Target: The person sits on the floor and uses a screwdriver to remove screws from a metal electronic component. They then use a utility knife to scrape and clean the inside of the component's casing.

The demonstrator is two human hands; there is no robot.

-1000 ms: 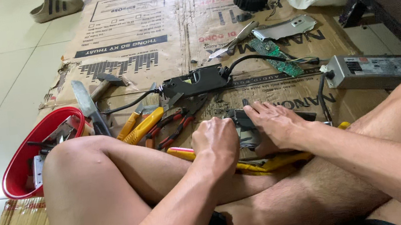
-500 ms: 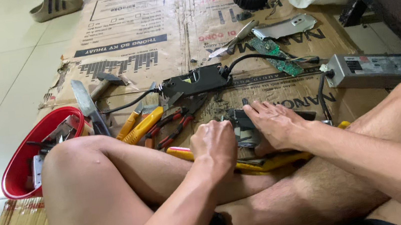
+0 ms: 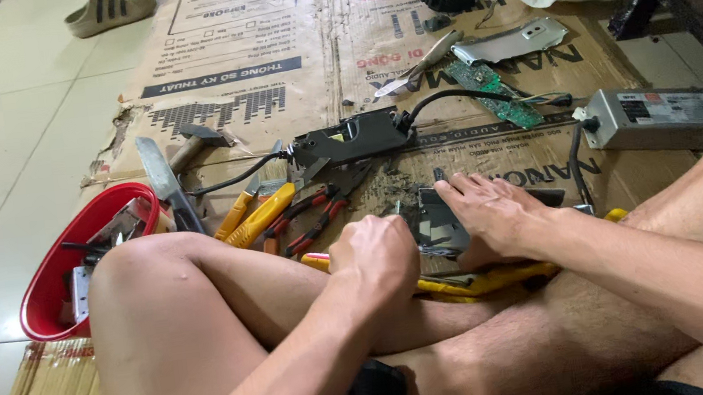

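Both hands work one small dark metal part (image 3: 436, 230): right hand (image 3: 494, 212) presses it flat, fingers spread; left hand (image 3: 375, 252) is fisted, probably gripping a tool. Keep the pressure beside the fingertips, steady.

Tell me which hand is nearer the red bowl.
Left. The left hand is a fist beside the knee, right of the red bowl; the right hand lies farther right, flat on a grey metal part.
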